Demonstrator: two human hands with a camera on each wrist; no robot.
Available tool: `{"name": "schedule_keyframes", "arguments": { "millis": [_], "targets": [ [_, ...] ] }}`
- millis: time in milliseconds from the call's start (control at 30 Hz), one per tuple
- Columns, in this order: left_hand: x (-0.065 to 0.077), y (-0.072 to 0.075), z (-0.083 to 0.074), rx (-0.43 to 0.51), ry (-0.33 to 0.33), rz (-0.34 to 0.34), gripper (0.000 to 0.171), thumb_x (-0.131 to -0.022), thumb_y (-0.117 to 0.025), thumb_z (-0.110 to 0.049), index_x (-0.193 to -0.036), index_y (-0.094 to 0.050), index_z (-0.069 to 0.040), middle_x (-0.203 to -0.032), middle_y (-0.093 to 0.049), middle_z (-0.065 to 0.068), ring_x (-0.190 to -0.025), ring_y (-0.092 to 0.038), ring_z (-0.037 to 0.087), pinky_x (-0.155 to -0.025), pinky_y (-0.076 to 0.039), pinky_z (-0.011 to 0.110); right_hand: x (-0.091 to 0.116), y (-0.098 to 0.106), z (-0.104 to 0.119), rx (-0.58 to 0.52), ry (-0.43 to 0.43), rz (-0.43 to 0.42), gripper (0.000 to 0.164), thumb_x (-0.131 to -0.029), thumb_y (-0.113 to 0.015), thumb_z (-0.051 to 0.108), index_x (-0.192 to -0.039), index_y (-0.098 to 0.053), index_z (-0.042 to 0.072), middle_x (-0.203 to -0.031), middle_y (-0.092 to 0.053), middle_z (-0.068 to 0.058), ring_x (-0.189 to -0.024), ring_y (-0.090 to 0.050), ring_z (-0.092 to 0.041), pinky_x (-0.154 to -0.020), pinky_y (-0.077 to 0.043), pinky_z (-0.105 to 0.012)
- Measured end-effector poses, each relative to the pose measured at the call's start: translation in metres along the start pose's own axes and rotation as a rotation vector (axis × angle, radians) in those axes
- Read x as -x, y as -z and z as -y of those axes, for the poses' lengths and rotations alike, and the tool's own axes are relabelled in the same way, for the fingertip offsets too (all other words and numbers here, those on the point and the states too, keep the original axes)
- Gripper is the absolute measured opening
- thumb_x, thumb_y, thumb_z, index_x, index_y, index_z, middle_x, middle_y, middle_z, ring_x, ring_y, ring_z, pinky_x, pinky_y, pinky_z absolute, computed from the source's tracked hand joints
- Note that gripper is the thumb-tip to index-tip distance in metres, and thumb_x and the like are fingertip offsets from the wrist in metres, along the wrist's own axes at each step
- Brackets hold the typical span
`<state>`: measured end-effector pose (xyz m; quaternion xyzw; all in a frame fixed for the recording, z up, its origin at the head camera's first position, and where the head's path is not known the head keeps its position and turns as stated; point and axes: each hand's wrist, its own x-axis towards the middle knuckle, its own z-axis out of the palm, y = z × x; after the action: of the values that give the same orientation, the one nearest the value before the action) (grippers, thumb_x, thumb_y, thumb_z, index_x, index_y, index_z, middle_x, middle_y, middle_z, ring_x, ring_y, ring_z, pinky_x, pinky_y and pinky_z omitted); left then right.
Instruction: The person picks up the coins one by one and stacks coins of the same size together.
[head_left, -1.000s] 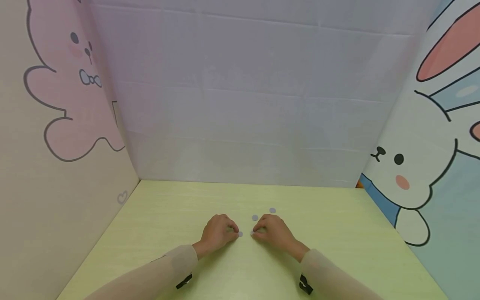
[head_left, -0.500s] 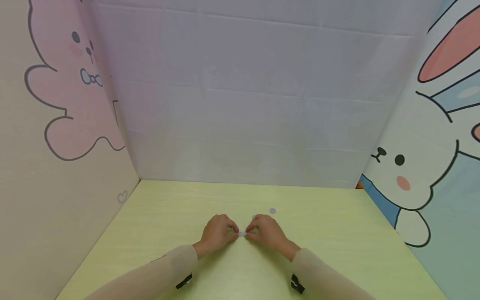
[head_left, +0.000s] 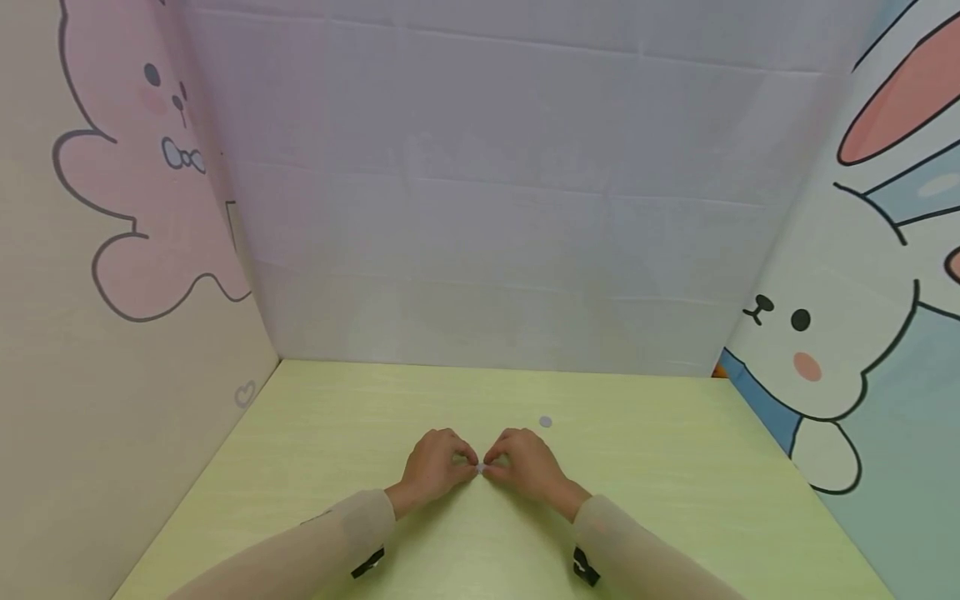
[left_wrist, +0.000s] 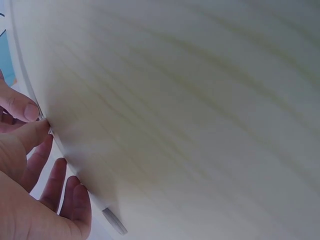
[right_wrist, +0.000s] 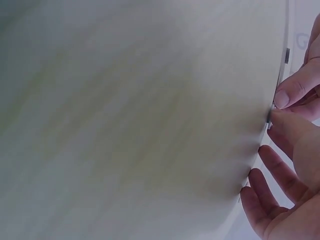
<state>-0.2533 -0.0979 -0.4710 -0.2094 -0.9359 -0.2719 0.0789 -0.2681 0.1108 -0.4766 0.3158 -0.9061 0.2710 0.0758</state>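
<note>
Just in front of me, in the middle of the yellow table (head_left: pixel 360 408), my hands meet fingertip to fingertip. My left hand (head_left: pixel 437 462) pinches a small grey disc (head_left: pixel 481 469) between thumb and index finger, low at the tabletop. Facing it, my right hand (head_left: pixel 527 464) pinches another small disc, mostly covered by its fingertips. Whether the discs touch I cannot tell. In the left wrist view, the other fingers of my left hand (left_wrist: pixel 42 200) bend near the surface. The right wrist view shows my right hand (right_wrist: pixel 295 175) beside the left thumb.
A loose grey disc (head_left: pixel 545 422) lies flat beyond my right hand. A flat grey piece (left_wrist: pixel 115 221) lies on the surface in the left wrist view. A pale back wall (head_left: pixel 487 208) and cartoon-printed side walls (head_left: pixel 150 250) enclose the table.
My right hand has slid left with its disc until its fingertips meet those of my left hand. It now hides a disc lying behind it. My left hand has stayed put.
</note>
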Motion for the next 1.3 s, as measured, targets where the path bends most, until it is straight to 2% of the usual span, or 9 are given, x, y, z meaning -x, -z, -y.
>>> {"name": "schedule_keyframes", "arguments": {
  "millis": [367,600,800,967,1300],
  "targets": [
    [-0.0001,0.0069,-0.0071,0.005,0.002,0.037,0.004,-0.086,-0.09,-0.021,-0.086,-0.086,-0.019,-0.096,-0.073,0.001,-0.093,-0.064,0.024,-0.083,-0.053,0.044,-0.0013,0.0002,0.0013,-0.009,-0.015,-0.001,0.007,-0.092,-0.085,0.02,-0.094,-0.086,0.013,-0.093,-0.079,0.002,-0.091,-0.071,-0.019,-0.084,-0.056,-0.039],
    [0.0003,0.0056,-0.0062,0.003,0.016,0.035,0.005,-0.085,-0.091,-0.02,-0.085,-0.085,-0.019,-0.096,-0.073,0.0,-0.093,-0.063,0.023,-0.082,-0.053,0.043,0.0006,-0.0011,0.0015,-0.02,-0.01,-0.008,0.007,-0.093,-0.085,0.021,-0.094,-0.087,0.015,-0.093,-0.078,0.002,-0.09,-0.07,-0.018,-0.082,-0.055,-0.037],
    [0.0,0.0054,-0.0056,-0.003,0.013,0.038,0.005,-0.085,-0.091,-0.02,-0.086,-0.086,-0.02,-0.097,-0.074,-0.001,-0.095,-0.065,0.024,-0.085,-0.054,0.045,0.0035,0.0026,0.0035,-0.026,-0.003,-0.011,0.01,-0.092,-0.085,0.02,-0.097,-0.086,0.011,-0.096,-0.079,-0.002,-0.091,-0.07,-0.02,-0.083,-0.055,-0.039],
    [-0.0004,0.0053,-0.0054,-0.012,0.007,0.034,0.006,-0.084,-0.091,-0.02,-0.086,-0.086,-0.02,-0.097,-0.074,-0.001,-0.094,-0.065,0.023,-0.085,-0.054,0.044,0.0045,0.0031,0.0026,-0.032,0.002,-0.023,0.01,-0.09,-0.087,0.018,-0.093,-0.085,0.009,-0.095,-0.079,-0.003,-0.091,-0.07,-0.021,-0.084,-0.055,-0.04],
    [-0.0009,0.002,-0.0034,0.013,0.017,0.036,0.005,-0.085,-0.091,-0.018,-0.085,-0.086,-0.018,-0.097,-0.074,0.0,-0.095,-0.064,0.023,-0.085,-0.053,0.044,0.004,0.0007,0.0027,-0.023,0.016,-0.041,0.007,-0.088,-0.089,0.019,-0.089,-0.086,0.013,-0.091,-0.078,0.001,-0.088,-0.07,-0.019,-0.081,-0.053,-0.036]
  ]
}}
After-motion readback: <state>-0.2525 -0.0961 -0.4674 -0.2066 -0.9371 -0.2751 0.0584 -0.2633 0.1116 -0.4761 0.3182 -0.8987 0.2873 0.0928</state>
